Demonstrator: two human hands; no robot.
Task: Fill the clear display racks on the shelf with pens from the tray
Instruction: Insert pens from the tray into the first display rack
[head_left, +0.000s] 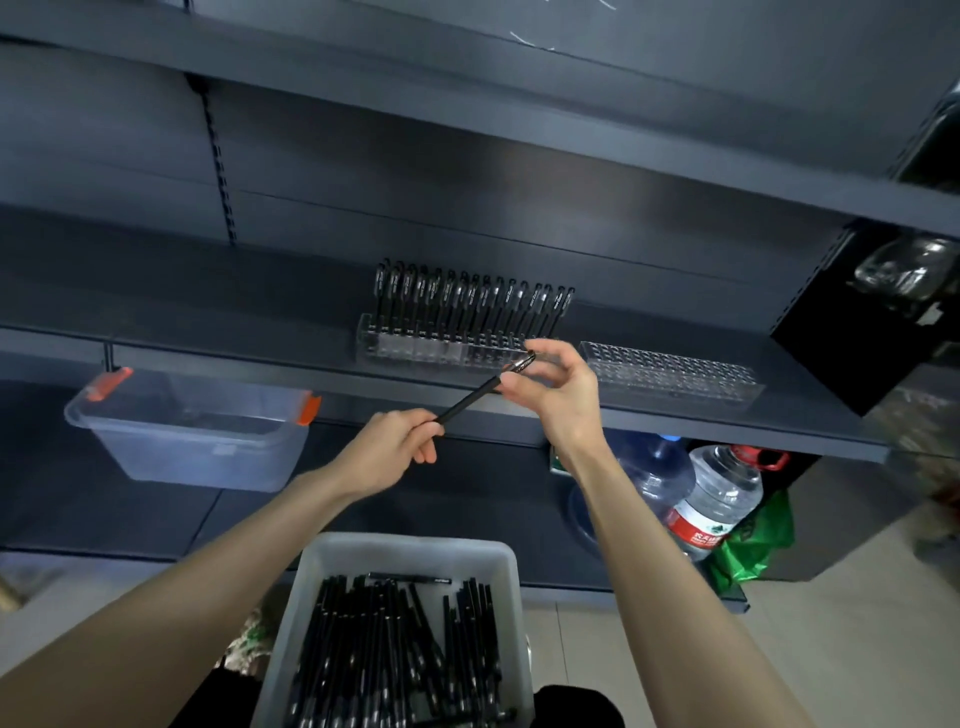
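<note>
Tray (332, 551): pens (395, 654) aplenty.
Hands: left hand (393, 448), right hand (558, 391) pinch one pen (467, 402).
Racks: we judge left rack (441, 353) part-filled, right rack (670, 371) empty.

The long dark-grey metal shelf (249, 312) looked matt, while the clear rectangular plastic display rack (415, 353) at 12 o'clock and the second clear plastic rack (670, 376) at 2 o'clock were glossy. The slim black plastic pen (470, 400) showed a matt barrel and a shinier upper end, and the pale grey rectangular plastic tray (410, 545) at 6 o'clock had a dull, smooth rim. The translucent plastic storage box with orange clips (192, 441) at 9 o'clock looked frosted.
</note>
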